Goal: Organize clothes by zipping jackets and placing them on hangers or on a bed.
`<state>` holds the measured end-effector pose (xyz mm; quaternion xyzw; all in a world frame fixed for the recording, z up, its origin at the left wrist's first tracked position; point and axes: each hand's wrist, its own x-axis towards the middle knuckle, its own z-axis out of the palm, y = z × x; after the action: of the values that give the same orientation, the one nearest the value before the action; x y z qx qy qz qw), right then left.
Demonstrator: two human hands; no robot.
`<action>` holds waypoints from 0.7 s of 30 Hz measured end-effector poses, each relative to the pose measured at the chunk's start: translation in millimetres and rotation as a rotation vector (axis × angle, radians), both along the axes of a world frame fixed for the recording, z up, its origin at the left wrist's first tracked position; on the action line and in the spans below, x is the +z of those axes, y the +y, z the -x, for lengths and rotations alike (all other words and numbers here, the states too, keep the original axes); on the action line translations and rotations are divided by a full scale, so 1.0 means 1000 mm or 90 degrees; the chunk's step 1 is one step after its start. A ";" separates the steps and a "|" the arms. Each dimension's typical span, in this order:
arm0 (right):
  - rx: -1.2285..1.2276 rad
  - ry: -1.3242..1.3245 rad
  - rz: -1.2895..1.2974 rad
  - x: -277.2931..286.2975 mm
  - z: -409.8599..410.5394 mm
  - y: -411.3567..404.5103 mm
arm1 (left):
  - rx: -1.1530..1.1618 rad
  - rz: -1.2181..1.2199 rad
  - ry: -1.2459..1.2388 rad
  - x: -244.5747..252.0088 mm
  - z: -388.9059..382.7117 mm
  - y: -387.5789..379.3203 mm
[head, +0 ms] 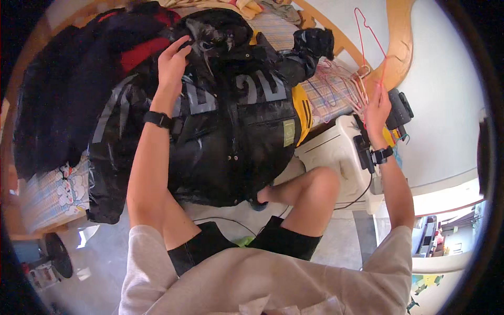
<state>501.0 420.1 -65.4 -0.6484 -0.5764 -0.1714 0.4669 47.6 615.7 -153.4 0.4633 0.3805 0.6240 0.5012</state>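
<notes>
A black padded jacket (220, 138) with grey lettering and a yellow striped panel lies spread before me, its hood (220, 31) at the top. My left hand (174, 61) hovers at or rests on the jacket beside the hood, fingers apart; contact is unclear. On the right, my right hand (378, 104) grips a thin red wire hanger (384, 51), which points upward. More pink and white hangers (338, 78) lie in a heap on the bed, left of that hand. Dark clothes with red parts (71, 90) are piled at the left, partly under the jacket.
The bed has a patterned mat (55, 197) and a wooden frame (399, 43). A white plastic stool or cabinet (342, 157) with a black device and cable stands right of my knee. A black round fan-like object (59, 256) is at lower left; cables cross the floor.
</notes>
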 end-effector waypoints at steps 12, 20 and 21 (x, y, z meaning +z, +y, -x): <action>0.457 0.353 0.674 -0.013 0.159 0.026 | -0.182 -0.107 -0.003 0.030 0.039 -0.109; 0.424 -0.192 0.374 -0.070 0.168 0.153 | -0.154 -0.140 0.257 0.013 0.043 -0.149; 0.385 -0.211 0.364 -0.067 0.178 0.158 | -0.082 -0.223 0.312 0.012 0.046 -0.151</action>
<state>322.6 578.5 -132.8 -0.5178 -0.8312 0.0376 0.1991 2.1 465.0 -141.3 0.7023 0.3467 0.5170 0.3455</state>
